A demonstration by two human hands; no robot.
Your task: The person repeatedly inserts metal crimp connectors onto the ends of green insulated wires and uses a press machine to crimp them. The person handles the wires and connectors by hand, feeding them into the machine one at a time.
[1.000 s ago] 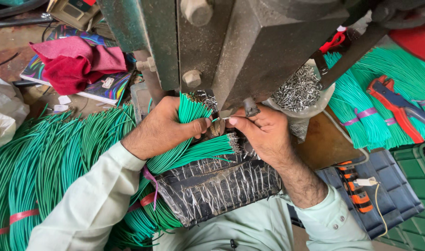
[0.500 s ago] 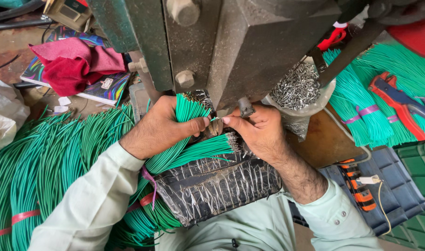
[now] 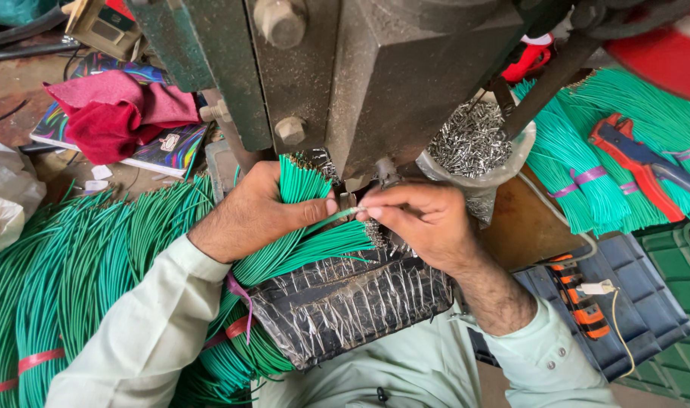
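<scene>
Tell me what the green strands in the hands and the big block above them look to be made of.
Green strands: likely plastic-coated wire, smooth and matte, with bare metallic tips at the cut ends. The left hand grips the bundle; the right hand pinches one strand. Machine block: apparently cast metal, dull grey, worn, with heavy bolts.

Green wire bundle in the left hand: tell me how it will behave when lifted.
The wire bundle probably droops, since the long strands curve over the pad. Loose ends fan out past the left hand, so strands may slip free. It looks light.
</scene>
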